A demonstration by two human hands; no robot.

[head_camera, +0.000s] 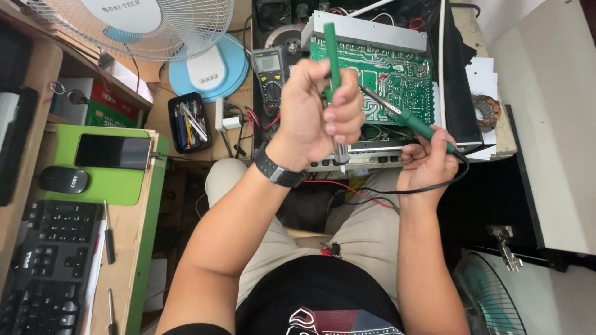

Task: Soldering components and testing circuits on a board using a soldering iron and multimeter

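My left hand point(318, 108) is closed around a green, pen-shaped tool point(333, 53) with a metal lower barrel, held upright above my lap. My right hand point(427, 162) grips the green handle of a soldering iron point(417, 125); its metal tip points up-left onto a green circuit board point(385, 74). The board is tilted up out of an open electronic chassis point(372, 152) that rests in front of my knees. A black cord runs from the iron's handle under my right hand. A black watch sits on my left wrist.
A multimeter point(270, 74) with red and black leads lies left of the board. On the left are a desk with keyboard point(53, 260), mouse point(64, 180), phone on a green pad point(112, 152), a pen tray point(189, 123) and a fan point(155, 25). Another fan point(493, 298) lies bottom right.
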